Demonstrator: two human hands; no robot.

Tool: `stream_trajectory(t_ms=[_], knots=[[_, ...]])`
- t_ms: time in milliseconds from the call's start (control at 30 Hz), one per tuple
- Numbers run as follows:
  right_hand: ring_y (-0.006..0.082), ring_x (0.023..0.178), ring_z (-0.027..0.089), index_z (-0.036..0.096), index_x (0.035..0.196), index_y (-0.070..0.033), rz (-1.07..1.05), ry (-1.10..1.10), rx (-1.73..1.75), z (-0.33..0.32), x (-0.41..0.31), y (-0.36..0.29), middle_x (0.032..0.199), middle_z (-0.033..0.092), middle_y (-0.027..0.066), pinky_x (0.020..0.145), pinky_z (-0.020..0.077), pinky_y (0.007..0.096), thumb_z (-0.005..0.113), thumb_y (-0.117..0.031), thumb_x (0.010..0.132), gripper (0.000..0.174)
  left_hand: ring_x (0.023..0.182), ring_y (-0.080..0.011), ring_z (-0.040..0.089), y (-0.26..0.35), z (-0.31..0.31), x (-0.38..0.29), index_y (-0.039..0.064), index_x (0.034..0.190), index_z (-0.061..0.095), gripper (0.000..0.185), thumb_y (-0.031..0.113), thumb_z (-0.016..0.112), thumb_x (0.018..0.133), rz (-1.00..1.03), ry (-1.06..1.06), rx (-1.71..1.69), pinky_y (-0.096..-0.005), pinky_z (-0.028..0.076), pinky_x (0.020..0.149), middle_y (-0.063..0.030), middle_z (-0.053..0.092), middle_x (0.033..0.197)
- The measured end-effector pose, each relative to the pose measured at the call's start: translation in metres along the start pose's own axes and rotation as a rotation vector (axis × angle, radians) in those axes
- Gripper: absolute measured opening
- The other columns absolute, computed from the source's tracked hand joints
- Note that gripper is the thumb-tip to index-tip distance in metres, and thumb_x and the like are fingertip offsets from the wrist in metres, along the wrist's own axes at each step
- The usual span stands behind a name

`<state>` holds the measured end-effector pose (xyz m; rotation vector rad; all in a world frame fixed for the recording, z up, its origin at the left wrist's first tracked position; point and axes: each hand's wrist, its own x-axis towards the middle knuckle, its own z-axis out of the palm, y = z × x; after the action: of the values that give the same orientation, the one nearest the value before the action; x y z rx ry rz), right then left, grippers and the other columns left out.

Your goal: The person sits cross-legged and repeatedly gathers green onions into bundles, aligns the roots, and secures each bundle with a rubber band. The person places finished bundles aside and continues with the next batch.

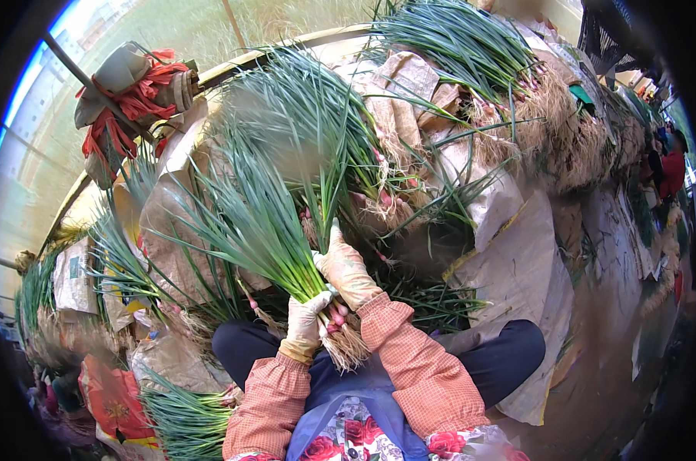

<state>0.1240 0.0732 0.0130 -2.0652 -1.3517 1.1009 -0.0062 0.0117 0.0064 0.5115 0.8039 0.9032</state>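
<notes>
My left hand (305, 324), in a pale soiled glove, is closed around a bunch of spring onions (290, 259) just above its pinkish bulbs (335, 318). The roots (348, 347) hang over my lap, and the long green leaves fan up and to the left. Against the right side of the bunch, my right hand (350, 275), gloved too, has its thumb pointing up. A few upright green stalks (327, 201) run down into its grip; their lower ends are hidden by the hand.
A large heap of spring onions (325, 115) lies ahead, with another (469, 52) beyond at the right. A smaller pile (186, 418) rests at lower left near a red printed sack (117, 397). Loose leaves (440, 305) and woven sheeting (509, 276) lie to the right. People are at the far edges.
</notes>
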Motion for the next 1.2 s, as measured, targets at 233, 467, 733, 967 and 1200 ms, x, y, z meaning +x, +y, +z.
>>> stream_trajectory(t_ms=[233, 467, 733, 967, 1200], knots=[[0.0397, 0.082, 0.063, 0.058, 0.108, -0.001, -0.069, -0.106, 0.293, -0.022, -0.004, 0.041, 0.088, 0.065, 0.0246, 0.072, 0.0493, 0.0456, 0.049, -0.033, 0.093, 0.037, 0.048, -0.0245, 0.062, 0.000, 0.005, 0.011, -0.008, 0.100, 0.060, 0.021, 0.002, 0.063, 0.081, -0.104, -0.032, -0.005, -0.0343, 0.056, 0.049, -0.0219, 0.066, 0.075], [0.0077, 0.054, 0.045, 0.061, 0.110, 0.005, -0.064, -0.147, 1.607, -0.020, -0.017, 0.047, 0.062, 0.051, -0.0034, 0.052, 0.0411, 0.0238, 0.044, -0.032, 0.101, 0.041, 0.077, -0.0289, 0.069, -0.013, 0.021, 0.027, -0.002, 0.127, 0.045, 0.048, -0.006, 0.060, 0.081, 0.021, 0.072, -0.171, -0.0398, 0.059, 0.069, -0.0163, 0.066, 0.087], [0.0115, 0.053, 0.051, 0.055, 0.116, 0.001, -0.324, 0.352, 0.747, -0.075, 0.037, 0.057, 0.074, 0.064, 0.0049, 0.050, 0.0430, 0.0262, 0.052, -0.023, 0.097, 0.031, 0.083, -0.0263, 0.065, 0.010, 0.001, 0.015, -0.006, 0.137, 0.036, 0.062, 0.004, 0.064, 0.082, -0.005, -0.106, -0.408, -0.0347, 0.056, 0.069, -0.0189, 0.066, 0.096], [0.0233, 0.106, 0.060, 0.054, 0.126, -0.006, -0.048, -0.664, -0.360, -0.028, -0.007, 0.085, 0.112, 0.066, 0.0150, 0.090, 0.0465, 0.0361, 0.070, -0.028, 0.083, 0.050, 0.071, -0.0175, 0.057, 0.070, 0.010, 0.029, -0.003, 0.109, 0.057, 0.030, 0.012, 0.064, 0.084, 0.097, -0.378, -0.312, -0.0325, 0.049, 0.077, -0.0056, 0.057, 0.085], [0.0126, 0.075, 0.067, 0.059, 0.107, -0.003, -0.635, -0.027, 0.694, -0.162, 0.070, 0.026, 0.117, 0.065, 0.0117, 0.060, 0.0584, 0.0263, 0.042, 0.000, 0.097, 0.020, 0.079, -0.0153, 0.052, 0.103, 0.022, 0.070, -0.004, 0.111, 0.052, 0.031, 0.010, 0.063, 0.085, 0.252, -0.490, -0.512, -0.0350, 0.046, 0.079, -0.0043, 0.054, 0.088]])
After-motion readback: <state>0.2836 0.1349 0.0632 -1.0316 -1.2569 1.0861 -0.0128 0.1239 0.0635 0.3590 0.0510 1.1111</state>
